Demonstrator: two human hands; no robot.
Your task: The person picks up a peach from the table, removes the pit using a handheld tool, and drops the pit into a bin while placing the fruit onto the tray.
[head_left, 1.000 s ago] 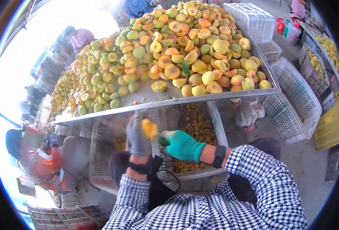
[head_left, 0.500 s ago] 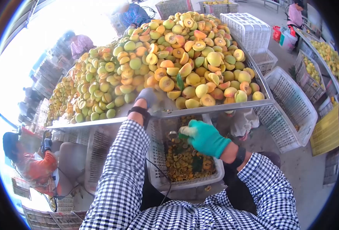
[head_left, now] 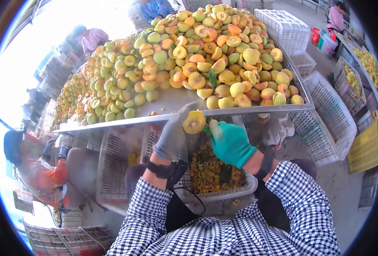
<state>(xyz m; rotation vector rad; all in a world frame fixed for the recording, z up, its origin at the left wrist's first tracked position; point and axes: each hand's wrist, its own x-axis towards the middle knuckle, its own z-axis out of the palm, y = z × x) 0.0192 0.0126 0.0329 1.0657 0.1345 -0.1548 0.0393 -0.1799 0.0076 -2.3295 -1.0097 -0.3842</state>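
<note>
My left hand [head_left: 172, 135], in a grey glove, is closed on a peach half [head_left: 194, 123] just below the front edge of the metal table [head_left: 189, 114]. The yellow cut face of the fruit shows. My right hand [head_left: 232, 144], in a teal glove, is closed round a small green-handled tool [head_left: 207, 129] right beside the fruit; its working end is hidden. Under my hands stands a white plastic crate [head_left: 252, 182] with peach pits and scraps [head_left: 210, 170] in it. Beyond my hands, a large heap of halved peaches [head_left: 197, 80] covers much of the tabletop.
To the right stand a large white crate [head_left: 332, 115] and stacked white crates [head_left: 285, 32]. Another crate [head_left: 116, 170] is left of my knees. A person in orange [head_left: 48, 179] sits at the left; others are around the far side.
My left hand has come back from the heap with a peach half, meeting my right hand at the table edge. The view has shifted slightly. The tool's metal end, visible before, is now hidden.
</note>
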